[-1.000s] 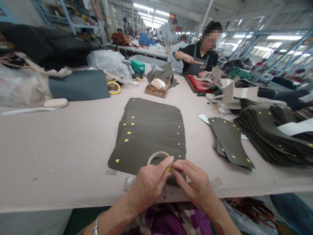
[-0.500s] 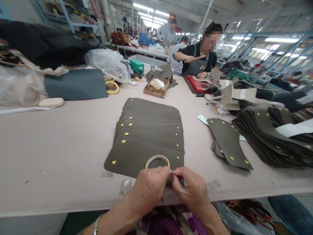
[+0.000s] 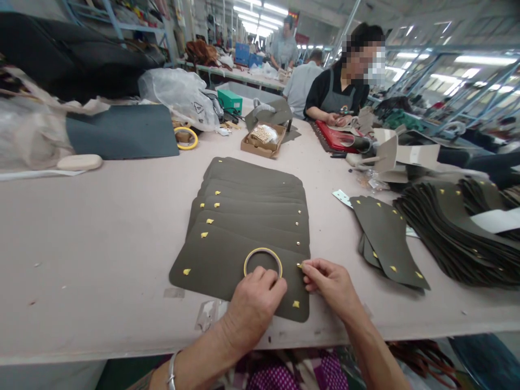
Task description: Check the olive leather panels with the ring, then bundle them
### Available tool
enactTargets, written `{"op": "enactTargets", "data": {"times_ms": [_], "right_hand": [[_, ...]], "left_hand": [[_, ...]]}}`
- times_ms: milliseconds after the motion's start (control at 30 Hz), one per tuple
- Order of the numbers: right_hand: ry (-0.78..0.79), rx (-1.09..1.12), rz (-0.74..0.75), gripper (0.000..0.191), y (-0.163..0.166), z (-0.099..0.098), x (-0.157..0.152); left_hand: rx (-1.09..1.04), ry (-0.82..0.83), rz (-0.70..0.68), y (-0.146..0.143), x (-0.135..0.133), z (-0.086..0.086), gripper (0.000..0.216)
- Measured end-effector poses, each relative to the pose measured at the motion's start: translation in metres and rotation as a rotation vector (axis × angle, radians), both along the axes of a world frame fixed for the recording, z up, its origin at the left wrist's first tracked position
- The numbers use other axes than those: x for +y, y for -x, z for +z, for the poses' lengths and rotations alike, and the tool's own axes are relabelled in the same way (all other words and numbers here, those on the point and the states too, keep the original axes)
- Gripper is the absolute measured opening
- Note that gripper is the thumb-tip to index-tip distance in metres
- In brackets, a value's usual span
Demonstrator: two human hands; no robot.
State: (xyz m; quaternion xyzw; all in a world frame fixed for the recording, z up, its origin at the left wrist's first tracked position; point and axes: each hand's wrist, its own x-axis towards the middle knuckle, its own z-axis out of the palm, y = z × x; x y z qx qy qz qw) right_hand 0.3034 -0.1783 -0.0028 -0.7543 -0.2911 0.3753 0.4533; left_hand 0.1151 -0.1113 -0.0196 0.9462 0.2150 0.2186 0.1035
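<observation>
My left hand [image 3: 257, 300] grips the near side of a roll of yellow tape [image 3: 263, 250], which is over the front panel of a fanned stack of dark olive panels [image 3: 233, 254]. My right hand [image 3: 332, 283] pinches a small piece of yellow tape [image 3: 299, 265] at the right edge of the front panel, over a small metal stud. Another yellow tape piece [image 3: 296, 304] sticks to that panel's near right corner. More yellow bits mark the panels' left sides, and small shiny studs run along their right sides.
To the right lie a few loose olive strips [image 3: 379, 233] and a thick pile of similar strips [image 3: 450, 233]. A cardboard box of gold studs [image 3: 263, 141] stands farther back. Across the table, a co-worker [image 3: 341, 86] handles a red piece [image 3: 335, 136]. Another yellow tape roll [image 3: 186, 139] lies back left.
My hands have moved apart. The right has gone forward and right to the stud with a bit of tape; the left stays at the roll. A yellow piece at the near right corner now shows.
</observation>
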Motion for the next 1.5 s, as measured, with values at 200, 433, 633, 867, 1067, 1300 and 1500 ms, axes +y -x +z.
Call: {"op": "enactTargets", "data": {"times_ms": [200, 433, 633, 867, 1067, 1300, 1500], "right_hand": [[0.104, -0.319, 0.156, 0.026, 0.004, 0.003, 0.01], [0.116, -0.668, 0.342, 0.019, -0.004, 0.007, 0.013], [-0.157, -0.977, 0.554, 0.018, -0.015, 0.009, -0.003], [-0.057, -1.052, 0.671, 0.02, -0.006, 0.006, 0.01], [0.155, -0.801, 0.493, 0.019, -0.003, 0.015, 0.026], [0.189, -0.679, 0.618, 0.019, 0.016, 0.032, 0.001], [-0.26, -0.667, 0.452, 0.018, 0.044, 0.03, -0.016]], "left_hand": [[0.059, 0.002, -0.018, 0.0, 0.001, -0.004, 0.009], [0.032, 0.007, -0.011, 0.001, 0.001, -0.003, 0.011], [0.043, 0.016, -0.017, 0.001, 0.0, -0.003, 0.01], [0.042, 0.013, -0.004, 0.001, 0.0, -0.002, 0.013], [0.006, 0.029, 0.005, 0.001, 0.0, 0.0, 0.013], [-0.271, 0.205, -0.025, 0.018, 0.005, 0.009, 0.02], [-0.362, 0.263, -0.068, 0.031, 0.006, 0.016, 0.04]]}}
